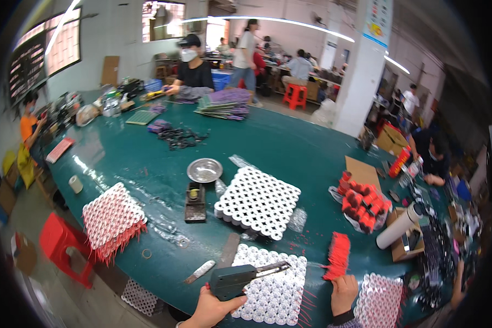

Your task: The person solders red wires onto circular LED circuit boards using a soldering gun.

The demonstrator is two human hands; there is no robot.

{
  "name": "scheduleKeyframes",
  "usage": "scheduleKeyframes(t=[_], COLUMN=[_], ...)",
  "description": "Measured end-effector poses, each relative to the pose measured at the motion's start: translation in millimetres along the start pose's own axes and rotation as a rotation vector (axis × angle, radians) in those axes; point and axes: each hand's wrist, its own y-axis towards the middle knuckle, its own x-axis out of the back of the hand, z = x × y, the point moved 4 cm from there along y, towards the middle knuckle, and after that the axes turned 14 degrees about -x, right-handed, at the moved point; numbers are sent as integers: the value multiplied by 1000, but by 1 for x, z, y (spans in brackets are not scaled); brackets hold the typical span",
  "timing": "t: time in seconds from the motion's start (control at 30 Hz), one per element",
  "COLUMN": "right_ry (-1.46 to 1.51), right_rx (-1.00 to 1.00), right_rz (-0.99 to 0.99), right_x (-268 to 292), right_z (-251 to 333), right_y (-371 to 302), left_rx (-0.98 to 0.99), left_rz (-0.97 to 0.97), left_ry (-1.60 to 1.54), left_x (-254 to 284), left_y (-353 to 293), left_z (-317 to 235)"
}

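Forearms of both hands [216, 306] cut off

A long work table with a dark green top [290, 147] fills the middle, in a workshop with pale walls, a white square pillar [361, 76] at two o'clock and barred windows [161, 21] at eleven and twelve. Curved white strip lights [290, 22] glow overhead. Red plastic stools stand on the grey floor: one [63, 243] at eight o'clock, another [295, 95] at one.
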Motion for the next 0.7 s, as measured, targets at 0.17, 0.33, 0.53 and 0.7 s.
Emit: scheduleKeyframes(t=[0.17, 0.33, 0.53, 0.7], right_ry=[-45, -23, -112, -77], right_rx=[63, 96, 130, 164], right_rz=[91, 111, 95, 112], right_x=[10, 4, -3, -4], right_z=[12, 11, 0, -7], right_y=[-2, -2, -4, -1], left_rx=[44, -105, -106, -144], left_rz=[103, 79, 132, 66], left_ry=[178, 175, 154, 160], left_x=[4, 5, 8, 17], left_y=[-3, -6, -17, -25], left_z=[9, 15, 19, 4])
